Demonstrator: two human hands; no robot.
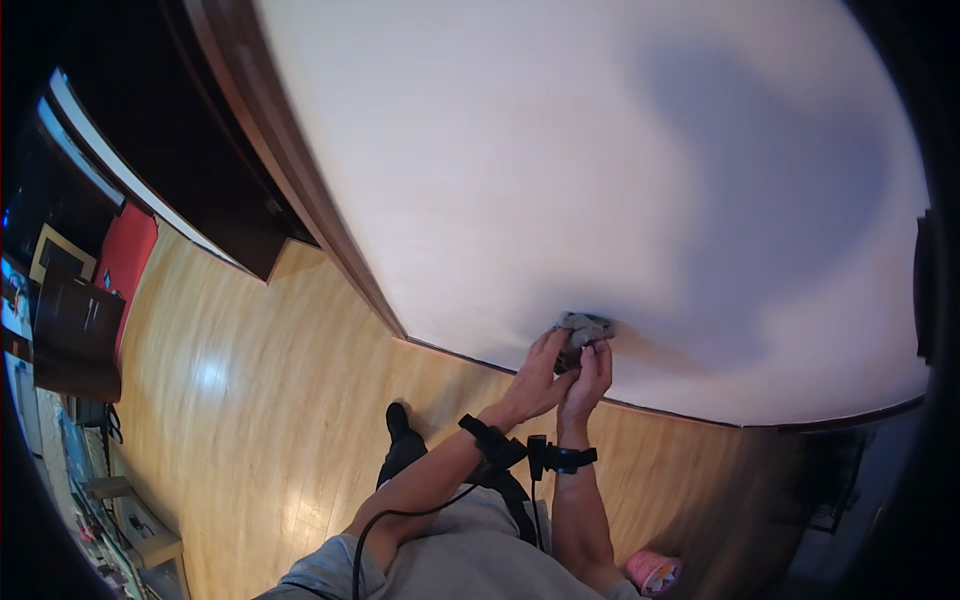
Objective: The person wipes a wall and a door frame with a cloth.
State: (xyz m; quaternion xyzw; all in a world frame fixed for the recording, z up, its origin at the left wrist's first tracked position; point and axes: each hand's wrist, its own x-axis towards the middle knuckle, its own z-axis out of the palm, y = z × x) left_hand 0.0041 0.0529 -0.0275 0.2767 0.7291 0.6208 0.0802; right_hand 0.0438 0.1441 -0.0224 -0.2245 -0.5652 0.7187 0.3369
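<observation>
A crumpled grey cloth point(585, 328) is bunched between my two hands, close in front of the white wall point(500, 180). My left hand point(540, 378) has its fingers closed on the cloth's left side. From the right, my right hand point(588, 378) grips the same cloth, fingertips bent over it. Both hands nearly meet at the wrists, and each wrist wears a black strap with a small device and a cable. A darker patch behind the cloth could be touching it or only its shadow; I cannot tell which.
Wooden floor point(250, 400) stretches around my feet. On the left are a brown door frame point(290, 150), a dark cabinet point(75, 330) and a red surface point(128, 250). A pink tub point(655, 573) stands on the floor by my right elbow. A dark object point(925, 285) sits at the wall's right edge.
</observation>
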